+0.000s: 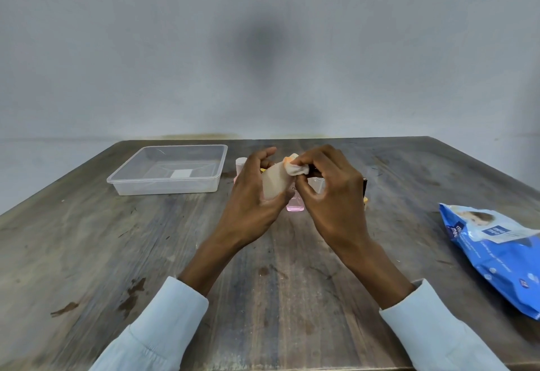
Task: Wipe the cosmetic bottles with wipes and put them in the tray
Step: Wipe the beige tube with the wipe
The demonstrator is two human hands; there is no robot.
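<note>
Table [87,248]: wood grain, matt, worn, dark stains near front-left edge. Tray [216,179] at back-left: clear smooth plastic. Wipes pack [496,256] at right edge: glossy blue plastic film. Wipe [298,169]: soft white cloth-like. Sleeves [163,321]: pale matt cloth.

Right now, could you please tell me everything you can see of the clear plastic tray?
The tray is a shallow, rectangular container of clear plastic with a rolled rim and rounded corners. It sits flat on the wooden table, at the far left, apart from both hands. No bottle lies in it; a pale rectangular patch shows at its bottom.
</note>
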